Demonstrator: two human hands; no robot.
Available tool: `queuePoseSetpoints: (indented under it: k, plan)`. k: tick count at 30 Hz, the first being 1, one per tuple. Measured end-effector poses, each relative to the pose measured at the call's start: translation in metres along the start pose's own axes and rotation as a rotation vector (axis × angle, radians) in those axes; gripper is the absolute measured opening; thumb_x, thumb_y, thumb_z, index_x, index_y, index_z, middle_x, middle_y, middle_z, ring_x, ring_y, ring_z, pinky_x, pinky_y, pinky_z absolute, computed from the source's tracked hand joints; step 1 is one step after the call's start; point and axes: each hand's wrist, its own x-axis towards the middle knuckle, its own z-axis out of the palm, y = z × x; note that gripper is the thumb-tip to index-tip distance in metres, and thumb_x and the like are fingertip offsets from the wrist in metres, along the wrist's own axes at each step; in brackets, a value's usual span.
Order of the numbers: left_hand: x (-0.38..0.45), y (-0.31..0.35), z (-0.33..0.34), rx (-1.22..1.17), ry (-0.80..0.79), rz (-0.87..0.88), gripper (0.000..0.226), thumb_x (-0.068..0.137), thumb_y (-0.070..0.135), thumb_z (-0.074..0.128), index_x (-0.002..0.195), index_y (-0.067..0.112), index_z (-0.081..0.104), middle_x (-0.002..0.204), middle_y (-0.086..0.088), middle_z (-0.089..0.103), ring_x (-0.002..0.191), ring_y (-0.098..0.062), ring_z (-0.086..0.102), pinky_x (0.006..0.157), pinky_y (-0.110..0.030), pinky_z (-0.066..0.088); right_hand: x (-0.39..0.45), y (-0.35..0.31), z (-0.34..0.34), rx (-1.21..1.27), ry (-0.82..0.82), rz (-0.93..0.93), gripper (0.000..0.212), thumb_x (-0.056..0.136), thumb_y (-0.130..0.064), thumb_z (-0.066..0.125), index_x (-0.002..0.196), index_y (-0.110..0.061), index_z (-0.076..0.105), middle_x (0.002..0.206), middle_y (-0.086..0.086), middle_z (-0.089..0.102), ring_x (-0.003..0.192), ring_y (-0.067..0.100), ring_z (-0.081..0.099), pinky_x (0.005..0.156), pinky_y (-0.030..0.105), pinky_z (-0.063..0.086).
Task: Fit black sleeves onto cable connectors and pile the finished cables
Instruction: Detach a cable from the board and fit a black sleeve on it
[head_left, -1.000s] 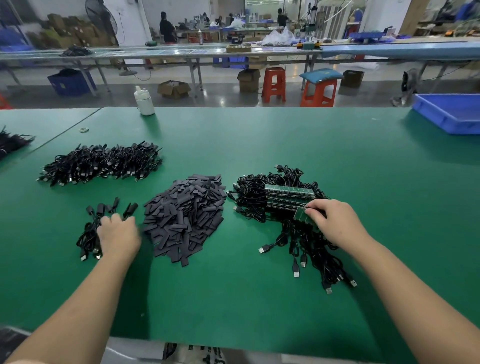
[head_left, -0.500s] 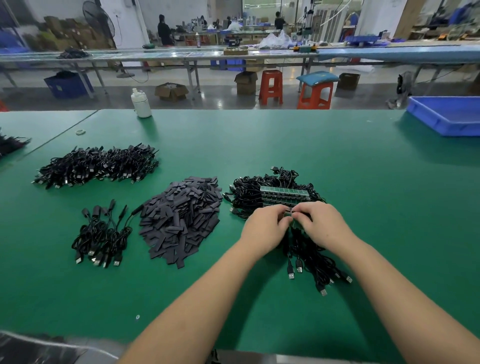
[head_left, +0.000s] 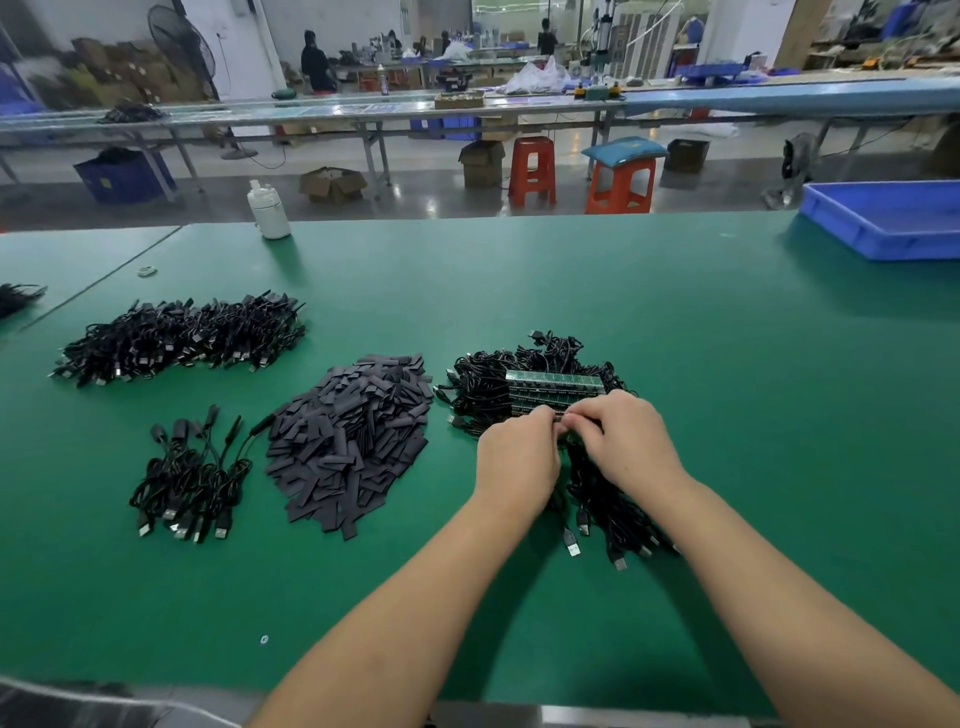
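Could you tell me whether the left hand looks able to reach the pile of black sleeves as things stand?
Probably yes: the left hand works at the cables just right of the sleeves, with only bare table between.

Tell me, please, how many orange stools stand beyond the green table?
2: one bare orange stool and, to its right, one with a blue cushion; others may be hidden.

factory floor | long workbenches (head_left: 363, 111) | plastic stools (head_left: 531, 169) | cartons (head_left: 332, 184)

sleeves (head_left: 353, 441) between 2 cable piles (head_left: 187, 478) (head_left: 519, 384)
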Motion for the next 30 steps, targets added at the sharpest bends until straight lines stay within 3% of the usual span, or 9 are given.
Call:
queuePoseSetpoints:
  k: [6,9,12,16,18,21,23,26,30]
  plan:
    - [-0.001,-0.006,-0.007,-0.091,0.061,-0.02,0.025,0.1,0.036,0.051,0.082,0.019,0.058,0.072,-0.005,0.069,0.067,-0.031,0.062,0.058,-0.035,0.041,0.001,0.004,0.002,-0.008,0.04,0.007,0.018,0.097,-0.032,0.06,0.096,-0.028,0.077,0.087,0.001,0.07,0.087,0.021,0.057,0.075,0.031,0.041]
    - [0.004,-0.029,-0.024,-0.291,0.093,-0.156,0.019,0.097,0.035,0.058,0.092,0.02,0.069,0.076,0.001,0.071,0.069,-0.021,0.063,0.066,-0.033,0.052,0.002,0.019,-0.007,-0.048,0.017,-0.048,0.019,0.099,-0.029,0.058,0.1,-0.022,0.075,0.093,-0.003,0.072,0.094,0.019,0.055,0.09,0.038,0.044]
    - [0.01,-0.059,-0.043,-0.325,0.127,-0.193,0.02,0.095,0.034,0.061,0.1,0.019,0.073,0.089,0.003,0.071,0.081,-0.015,0.06,0.074,-0.03,0.047,0.005,0.034,-0.015,-0.074,-0.007,-0.011,0.021,0.102,-0.027,0.053,0.105,-0.018,0.071,0.1,-0.003,0.072,0.099,0.02,0.055,0.096,0.042,0.045]
    - [0.01,-0.076,-0.066,-0.476,0.004,-0.178,0.011,0.089,0.034,0.07,0.087,0.023,0.074,0.076,0.01,0.068,0.068,0.0,0.057,0.066,-0.022,0.04,0.006,0.037,-0.014,-0.112,-0.059,0.071,0.031,0.1,-0.025,0.055,0.129,-0.016,0.062,0.121,0.004,0.067,0.119,0.025,0.054,0.105,0.043,0.043]
    - [0.008,-0.074,-0.073,-0.542,-0.073,-0.159,0.01,0.087,0.033,0.072,0.083,0.024,0.074,0.071,0.007,0.07,0.068,-0.009,0.065,0.066,-0.028,0.049,0.004,0.029,-0.01,-0.115,0.041,-0.007,0.034,0.099,-0.022,0.057,0.132,-0.014,0.061,0.127,0.003,0.065,0.124,0.022,0.053,0.109,0.038,0.04]
    - [0.006,-0.065,-0.077,-0.642,-0.109,-0.152,0.012,0.087,0.029,0.072,0.081,0.019,0.073,0.071,-0.003,0.072,0.071,-0.027,0.069,0.072,-0.038,0.056,-0.004,-0.001,0.001,0.116,0.167,-0.097,0.023,0.1,-0.025,0.054,0.116,-0.019,0.07,0.11,-0.006,0.071,0.103,0.014,0.063,0.093,0.03,0.048]
    - [0.007,-0.059,-0.074,-0.787,-0.102,-0.201,0.011,0.087,0.021,0.073,0.082,0.011,0.073,0.072,-0.011,0.073,0.072,-0.031,0.071,0.071,-0.042,0.06,-0.008,-0.025,0.015,0.402,-0.043,0.01,0.027,0.103,-0.036,0.047,0.108,-0.026,0.072,0.099,-0.015,0.074,0.09,0.011,0.069,0.085,0.033,0.054]
    - [0.001,-0.056,-0.062,-1.028,-0.102,-0.327,0.003,0.087,0.006,0.072,0.084,0.005,0.071,0.071,-0.012,0.072,0.064,-0.023,0.069,0.065,-0.033,0.059,-0.014,-0.051,0.038,0.857,-0.363,0.224,0.038,0.106,-0.042,0.039,0.095,-0.022,0.07,0.084,-0.002,0.076,0.079,0.011,0.07,0.081,0.031,0.055]
    - [-0.016,-0.079,-0.043,-0.988,-0.116,-0.44,0.011,0.086,0.011,0.072,0.077,0.006,0.071,0.066,-0.002,0.067,0.06,-0.01,0.059,0.058,-0.022,0.048,-0.022,-0.059,0.068,0.806,-0.381,0.199,0.04,0.103,-0.036,0.048,0.074,-0.013,0.062,0.048,-0.012,0.051,0.044,0.004,0.041,0.048,0.024,0.035]
